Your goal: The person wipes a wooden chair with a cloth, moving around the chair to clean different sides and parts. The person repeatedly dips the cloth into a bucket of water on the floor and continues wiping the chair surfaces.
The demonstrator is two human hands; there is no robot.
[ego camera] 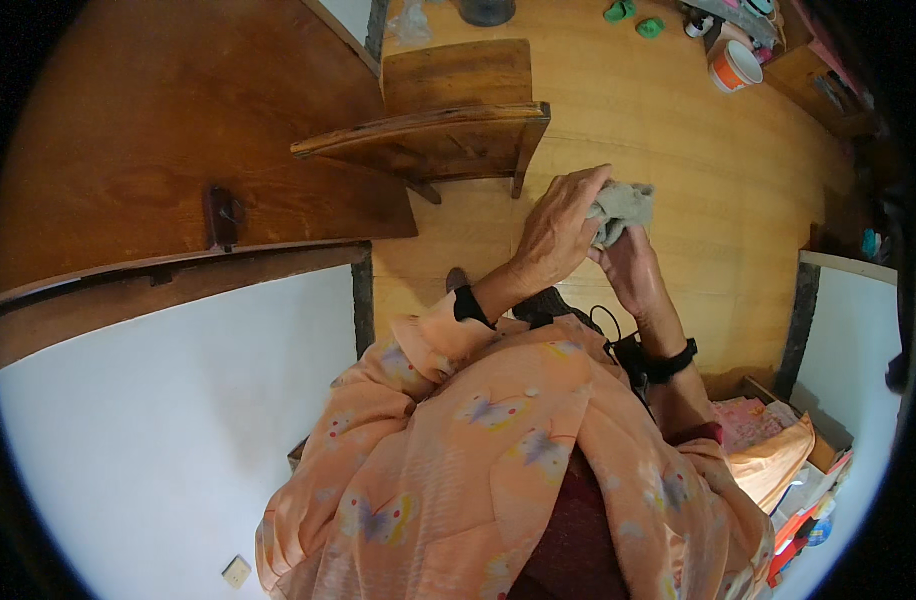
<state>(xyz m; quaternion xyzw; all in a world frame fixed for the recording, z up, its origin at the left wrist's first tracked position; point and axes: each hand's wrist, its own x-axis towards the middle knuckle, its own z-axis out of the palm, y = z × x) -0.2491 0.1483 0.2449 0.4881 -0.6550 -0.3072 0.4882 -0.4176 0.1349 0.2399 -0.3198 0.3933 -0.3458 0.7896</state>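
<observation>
A crumpled grey-green cloth (pixel 621 210) is bunched between my two hands, in front of my body and above the wooden floor. My left hand (pixel 559 225) grips it from the left side, with the fingers pointing up and partly behind the cloth. From below, my right hand (pixel 632 262) holds its lower part, its fingertips partly hidden by the fabric. Each wrist has a black band, and a thin black cable hangs beside the right one.
An open brown wooden door (pixel 165 127) spans the upper left. A wooden chair (pixel 458 135) stands beside it. Farther off are green slippers (pixel 650 28) and a white and orange bucket (pixel 735 67). Boxes and fabric (pixel 773 457) lie at the lower right by a white wall.
</observation>
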